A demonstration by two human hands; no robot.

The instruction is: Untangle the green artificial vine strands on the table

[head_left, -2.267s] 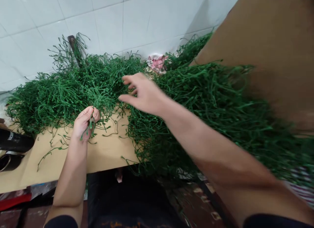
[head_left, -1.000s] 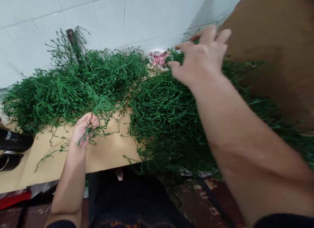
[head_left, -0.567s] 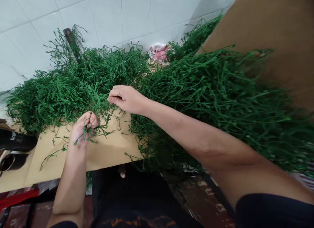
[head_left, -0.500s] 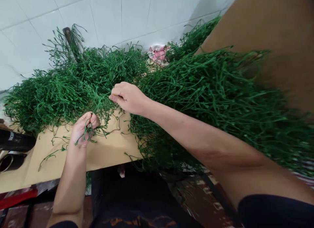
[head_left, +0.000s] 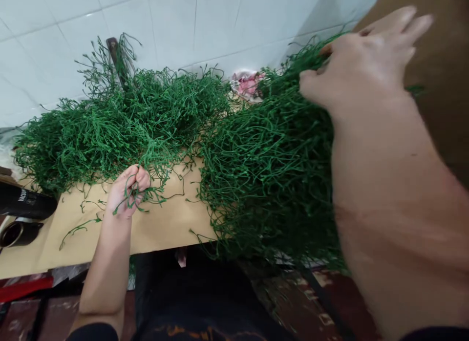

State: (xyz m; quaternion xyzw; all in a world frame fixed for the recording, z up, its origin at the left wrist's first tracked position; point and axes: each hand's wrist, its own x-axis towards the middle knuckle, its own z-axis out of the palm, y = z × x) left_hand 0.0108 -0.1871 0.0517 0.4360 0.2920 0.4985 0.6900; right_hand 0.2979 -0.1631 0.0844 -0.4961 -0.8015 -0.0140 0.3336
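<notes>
My left hand [head_left: 130, 190] is closed in a pinch around thin green plastic-looking plant stems [head_left: 161, 153] with small budded tips. Some of them dangle across its palm, above brown cardboard [head_left: 172, 221]. Far to the right, my right hand [head_left: 366, 62] reaches over the back of a large heap of the same stems [head_left: 264, 150]. Its fingers are spread, and the thumb and fingertips are at the stems; whether they touch cannot be made out. A second heap of green stems [head_left: 95, 126] lies along the wall on the left, beyond my left hand.
A black cylinder with white lettering [head_left: 27, 202] and a dark cup [head_left: 18, 233] stand at the left edge. A pink and white crumpled item [head_left: 248, 84] lies between the heaps. A dark upright bar [head_left: 116, 62] rises before the white tiled wall [head_left: 227, 23]. Brown board stands at right.
My right hand has swung from near the left hand to the far right, over the right heap, and its fingers have opened. The left hand keeps its pinch in nearly the same place.
</notes>
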